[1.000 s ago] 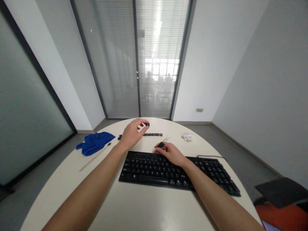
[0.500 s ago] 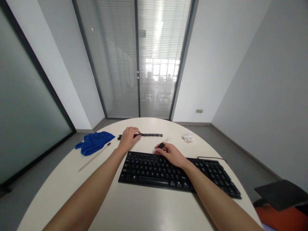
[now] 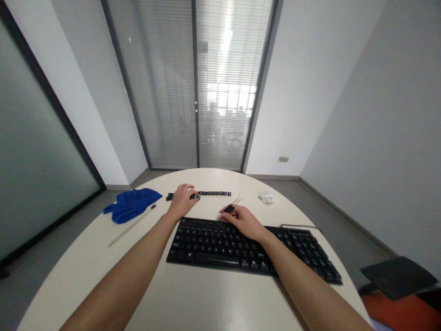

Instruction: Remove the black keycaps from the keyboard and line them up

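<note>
My left hand (image 3: 182,200) rests on the table at the left end of a row of loose black keycaps (image 3: 214,193), its fingers curled down around one keycap (image 3: 195,197). My right hand (image 3: 244,221) lies on the top edge of a black keyboard (image 3: 220,246). It pinches the black handle of a wire keycap puller (image 3: 229,208), whose wire loops point away from me. The keyboard lies across the round white table (image 3: 193,299) in front of me.
A blue cloth (image 3: 131,205) is bunched at the table's left, with a thin pale stick (image 3: 130,225) beside it. A crumpled white tissue (image 3: 267,197) sits at the far right. The keyboard cable (image 3: 298,226) loops by the right edge. A dark seat (image 3: 396,277) stands low right.
My left hand, which held a keycap raised above the row, has come down onto the table at the row's left end. My right hand has stayed on the keyboard's edge.
</note>
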Motion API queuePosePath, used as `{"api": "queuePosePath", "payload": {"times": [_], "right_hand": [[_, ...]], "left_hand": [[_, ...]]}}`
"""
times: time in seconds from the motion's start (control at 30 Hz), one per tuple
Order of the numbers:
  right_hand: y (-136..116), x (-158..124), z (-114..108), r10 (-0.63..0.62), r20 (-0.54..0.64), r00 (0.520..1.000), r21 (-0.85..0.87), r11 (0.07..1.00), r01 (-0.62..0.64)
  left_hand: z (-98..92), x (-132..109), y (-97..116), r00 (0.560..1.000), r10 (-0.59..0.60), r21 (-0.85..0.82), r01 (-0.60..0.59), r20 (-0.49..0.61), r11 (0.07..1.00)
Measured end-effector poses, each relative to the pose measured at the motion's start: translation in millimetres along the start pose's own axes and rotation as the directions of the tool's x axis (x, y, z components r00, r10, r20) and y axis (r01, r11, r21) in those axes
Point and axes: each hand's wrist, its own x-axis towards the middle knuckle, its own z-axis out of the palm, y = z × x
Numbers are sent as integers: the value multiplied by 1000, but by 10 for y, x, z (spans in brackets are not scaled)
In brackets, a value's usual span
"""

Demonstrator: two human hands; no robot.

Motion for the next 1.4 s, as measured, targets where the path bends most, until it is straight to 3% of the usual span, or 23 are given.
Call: {"api": "queuePosePath", "payload": {"times": [1.4], "right_hand": [[11, -9, -1, -1, -8, 1000, -24, 1000, 1]], "left_hand": [[6, -2, 47, 1000, -4, 75, 5, -10, 997]]}}
